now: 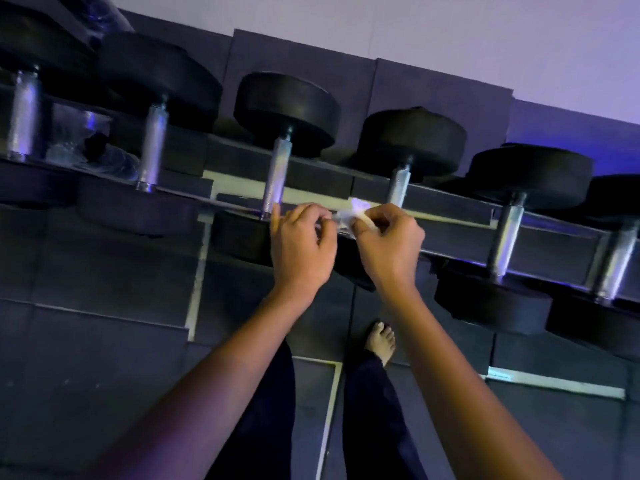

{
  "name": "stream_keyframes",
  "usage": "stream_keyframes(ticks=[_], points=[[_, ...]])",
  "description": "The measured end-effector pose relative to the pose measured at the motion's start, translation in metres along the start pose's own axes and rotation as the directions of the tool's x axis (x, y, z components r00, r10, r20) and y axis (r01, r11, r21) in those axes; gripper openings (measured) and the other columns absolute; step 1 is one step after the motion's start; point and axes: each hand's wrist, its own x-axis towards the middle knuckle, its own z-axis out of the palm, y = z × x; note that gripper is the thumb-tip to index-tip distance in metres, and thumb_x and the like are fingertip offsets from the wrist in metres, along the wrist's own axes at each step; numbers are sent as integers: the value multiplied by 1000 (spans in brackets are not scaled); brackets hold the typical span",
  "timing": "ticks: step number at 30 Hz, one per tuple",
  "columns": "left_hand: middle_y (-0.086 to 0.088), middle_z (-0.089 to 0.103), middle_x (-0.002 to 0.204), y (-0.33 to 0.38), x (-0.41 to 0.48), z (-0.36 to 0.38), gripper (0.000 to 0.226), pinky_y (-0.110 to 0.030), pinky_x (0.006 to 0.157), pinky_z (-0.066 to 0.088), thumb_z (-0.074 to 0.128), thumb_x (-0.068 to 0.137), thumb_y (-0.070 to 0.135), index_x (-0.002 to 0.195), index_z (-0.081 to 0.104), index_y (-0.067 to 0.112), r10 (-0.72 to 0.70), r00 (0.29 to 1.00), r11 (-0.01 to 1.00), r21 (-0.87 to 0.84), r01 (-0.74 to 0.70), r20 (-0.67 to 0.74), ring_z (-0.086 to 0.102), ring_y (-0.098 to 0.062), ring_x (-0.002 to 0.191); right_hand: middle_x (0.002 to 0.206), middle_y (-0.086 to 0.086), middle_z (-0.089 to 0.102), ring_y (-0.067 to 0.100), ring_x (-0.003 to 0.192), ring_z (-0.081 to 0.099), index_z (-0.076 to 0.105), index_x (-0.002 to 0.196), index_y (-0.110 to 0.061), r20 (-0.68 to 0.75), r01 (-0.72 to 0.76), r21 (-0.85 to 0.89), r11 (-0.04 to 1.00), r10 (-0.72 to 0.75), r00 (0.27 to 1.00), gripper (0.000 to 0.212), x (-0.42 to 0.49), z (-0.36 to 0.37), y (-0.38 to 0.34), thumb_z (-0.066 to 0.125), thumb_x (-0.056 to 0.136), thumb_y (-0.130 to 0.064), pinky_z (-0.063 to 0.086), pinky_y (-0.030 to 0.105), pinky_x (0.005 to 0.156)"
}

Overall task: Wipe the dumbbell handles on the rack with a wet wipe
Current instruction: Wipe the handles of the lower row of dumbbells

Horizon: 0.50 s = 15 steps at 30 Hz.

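A small white wet wipe (350,213) is stretched between my two hands in front of the rack. My left hand (300,244) pinches its left end and my right hand (389,242) pinches its right end. Both hands hover over the rack's front rail (460,233), between two dumbbells. The steel handle (277,174) of one dumbbell rises just left of my left hand, nearly touching its forefinger. Another steel handle (399,188) stands just behind my right hand. Several black dumbbells sit in a row along the rack.
More handles stand to the left (152,150) and right (505,237) along the dark rack. Dark rubber floor tiles (104,341) with pale seams lie below. My bare foot (381,341) and dark trousers show under my arms. A pale wall (415,29) runs behind.
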Motion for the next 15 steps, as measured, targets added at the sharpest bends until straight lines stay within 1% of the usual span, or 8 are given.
stream_keyframes(ticks=[1,2,4,6,7,9,13,15], points=[[4,69,91,13,-6,9,24,-32,95,45,49,88,26,86,70,15,-21,999,996,-89,24,30,62,-15,82,73,-5,65,4,66,57,66,77,-13,-24,5,-12,1000,-5,1000,6,1,-13,7,71,78,-17,38,8,55],[2,68,92,25,-12,19,21,-22,82,46,52,88,22,88,70,14,-60,996,986,-150,69,60,61,-15,81,73,-6,64,4,66,57,66,77,-14,-41,13,-22,1000,-14,999,5,2,-25,14,71,78,-16,38,7,55],[-2,68,93,45,-21,40,15,-9,69,41,57,89,16,90,71,12,-166,981,963,-196,184,104,59,-13,80,72,-7,64,4,65,57,64,75,-17,-48,35,-28,999,-36,998,7,6,-44,27,70,77,-13,37,5,54],[-4,69,93,55,-27,60,18,-19,73,45,56,88,21,90,72,12,-250,960,945,-182,270,125,60,-17,84,71,-10,62,7,67,57,64,76,-20,-38,43,-18,999,-43,998,11,11,-55,38,69,78,-11,37,7,54],[-4,70,92,57,-28,69,22,-28,75,47,55,86,26,89,72,13,-279,954,942,-162,294,112,60,-21,86,71,-11,61,8,68,57,64,77,-21,-29,42,-11,999,-42,999,11,14,-60,44,68,78,-11,36,10,55],[-3,70,91,57,-28,82,19,-34,78,47,55,86,24,87,73,15,-333,941,933,-121,338,63,59,-25,91,73,-8,62,10,71,56,66,82,-17,0,48,-10,999,-48,999,7,18,-65,53,66,79,-10,35,14,58],[0,66,89,58,-33,95,17,-33,71,44,54,86,24,83,70,17,-354,928,934,15,358,-112,58,-22,91,86,0,68,13,78,60,70,93,-14,85,62,-14,998,-60,995,13,24,-69,65,64,82,-11,37,16,61],[1,64,88,60,-35,98,20,-30,67,39,52,86,24,84,70,16,-348,925,933,39,357,-153,58,-21,90,91,1,70,14,81,61,71,94,-14,102,69,-6,998,-68,992,16,28,-68,68,64,82,-9,41,19,65]])
